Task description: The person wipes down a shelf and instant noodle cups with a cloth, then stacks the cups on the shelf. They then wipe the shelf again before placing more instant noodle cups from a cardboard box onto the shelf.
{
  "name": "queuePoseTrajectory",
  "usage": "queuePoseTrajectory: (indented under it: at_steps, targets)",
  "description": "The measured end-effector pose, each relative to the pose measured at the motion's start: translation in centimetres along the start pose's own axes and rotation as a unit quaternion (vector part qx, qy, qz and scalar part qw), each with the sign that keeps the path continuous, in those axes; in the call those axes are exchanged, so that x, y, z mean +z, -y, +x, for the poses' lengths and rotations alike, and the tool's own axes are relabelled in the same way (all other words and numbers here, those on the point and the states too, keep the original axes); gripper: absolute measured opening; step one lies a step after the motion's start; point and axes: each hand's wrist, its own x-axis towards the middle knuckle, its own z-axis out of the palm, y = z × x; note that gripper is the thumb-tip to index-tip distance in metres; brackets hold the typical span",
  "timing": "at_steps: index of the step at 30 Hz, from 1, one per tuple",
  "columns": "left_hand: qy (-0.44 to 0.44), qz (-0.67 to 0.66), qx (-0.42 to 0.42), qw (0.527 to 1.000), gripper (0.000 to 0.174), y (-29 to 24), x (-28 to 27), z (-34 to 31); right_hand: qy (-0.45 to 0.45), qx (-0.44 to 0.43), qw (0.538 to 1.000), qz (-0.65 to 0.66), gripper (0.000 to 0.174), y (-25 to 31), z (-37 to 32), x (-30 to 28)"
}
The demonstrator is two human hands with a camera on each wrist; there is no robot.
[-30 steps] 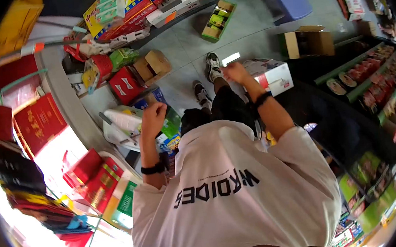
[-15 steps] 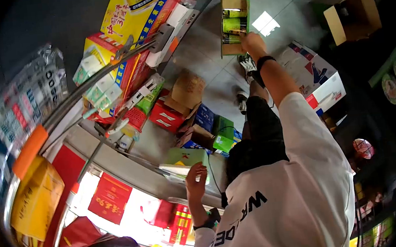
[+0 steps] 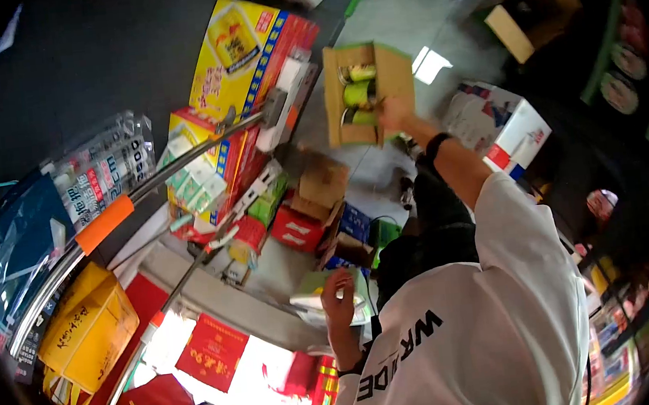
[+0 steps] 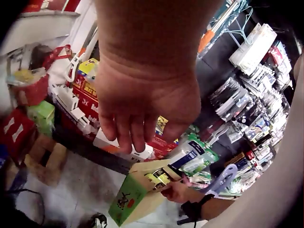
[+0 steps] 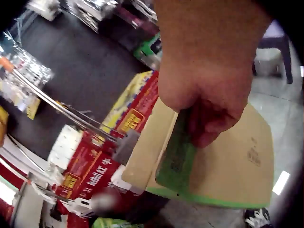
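My right hand (image 3: pixel 397 114) grips the near edge of an open cardboard box (image 3: pixel 395 71) with several green cans (image 3: pixel 359 94) in it. In the right wrist view, the fingers of that hand (image 5: pixel 209 102) curl over the rim beside a green flap (image 5: pixel 178 161), and the box wall (image 5: pixel 237 161) hangs tilted below. My left hand (image 3: pixel 338 299) holds nothing and hovers over a pale green and white box (image 3: pixel 309 288). Its fingers hang loosely in the left wrist view, where the box's green printed end (image 4: pixel 127 201) shows beyond them.
A metal rail (image 3: pixel 202 145) with an orange band crosses on the left. Red and yellow drink cartons (image 3: pixel 247 46) stand behind it. Another open carton (image 3: pixel 540 6) and a white box (image 3: pixel 516 125) are on the right. Red gift boxes (image 3: pixel 212 352) lie at the lower left.
My right hand has reached the box of cans and lifted and tilted it off the floor. The left hand has moved over to the left side, with its fingers loosened. The view has turned.
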Motion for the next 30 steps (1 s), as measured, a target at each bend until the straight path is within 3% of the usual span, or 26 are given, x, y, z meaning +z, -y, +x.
queuePoseTrajectory:
  at_steps: [2, 4, 5, 6, 7, 10, 12, 13, 14, 16, 17, 20, 22, 24, 26, 28, 30]
  targets:
    - [-0.032, 0.049, 0.044, 0.997, 0.029, -1.5, -0.2, 0.8, -0.025, 0.004, 0.997, 0.07, 0.036, 1.9, -5.8, -2.1]
    - [-0.077, 0.11, 0.013, 0.991, 0.03, -4.0, 0.3, 1.6, -0.03, -0.024, 0.993, 0.112, 0.039, 3.8, -11.9, -4.9]
    - [-0.091, 0.105, 0.055, 0.989, 0.032, -4.6, 0.4, 1.9, -0.049, -0.023, 0.993, 0.105, 0.039, 4.8, -15.1, -6.6]
    - [-0.099, 0.04, 0.02, 0.994, 0.036, -6.1, 1.0, 2.0, -0.066, -0.038, 0.99, 0.122, 0.039, 6.1, -18.9, -8.3]
    - [-0.063, 0.133, 0.053, 0.988, 0.049, -4.6, 0.6, 3.0, -0.081, -0.051, 0.986, 0.138, 0.039, 6.8, -22.4, -9.5]
    - [-0.024, 0.216, 0.151, 0.964, 0.074, -9.8, 2.2, 2.9, -0.077, -0.031, 0.983, 0.162, 0.04, 6.1, -29.9, -10.9]
    - [0.031, 0.269, 0.186, 0.945, 0.072, -13.4, 2.9, 0.7, -0.125, -0.028, 0.976, 0.178, 0.041, 8.1, -37.2, -12.9]
    - [0.038, 0.258, 0.241, 0.935, 0.056, -13.8, 3.5, 0.2, -0.182, -0.065, 0.972, 0.135, 0.042, 8.6, -40.4, -13.2]
    - [0.042, 0.254, 0.253, 0.932, 0.056, -14.7, 3.9, -1.1, -0.195, -0.063, 0.97, 0.131, 0.042, 8.4, -42.6, -12.8]
    - [0.085, 0.282, 0.267, 0.917, 0.04, -16.8, 4.1, -4.0, -0.26, -0.101, 0.951, 0.131, 0.044, 8.4, -46.6, -11.9]
    - [0.075, 0.27, 0.322, 0.904, 0.03, -16.4, 4.0, -4.7, -0.222, -0.053, 0.951, 0.208, 0.044, 9.1, -49.2, -12.1]
    - [0.144, 0.2, 0.398, 0.884, 0.028, -15.5, 5.2, -4.0, -0.291, -0.045, 0.933, 0.207, 0.043, 7.8, -54.0, -12.4]
    - [0.186, 0.172, 0.39, 0.885, 0.027, -15.5, 7.5, -3.3, -0.311, -0.025, 0.932, 0.182, 0.043, 3.0, -54.8, -11.5]
    - [0.228, 0.104, 0.393, 0.885, 0.027, -15.2, 10.9, -2.7, -0.351, 0.007, 0.92, 0.176, 0.047, 1.8, -57.3, -11.9]
    - [0.242, 0.053, 0.406, 0.88, 0.028, -14.3, 14.9, -2.5, -0.365, 0.06, 0.884, 0.286, 0.049, -0.7, -58.6, -12.4]
    - [0.28, 0.013, 0.376, 0.883, 0.027, -13.5, 19.4, -1.8, -0.397, 0.078, 0.876, 0.263, 0.047, -5.2, -58.0, -11.8]
    - [0.287, -0.004, 0.373, 0.883, 0.026, -10.7, 25.1, 1.2, -0.446, 0.131, 0.883, 0.062, 0.046, -9.4, -56.7, -11.1]
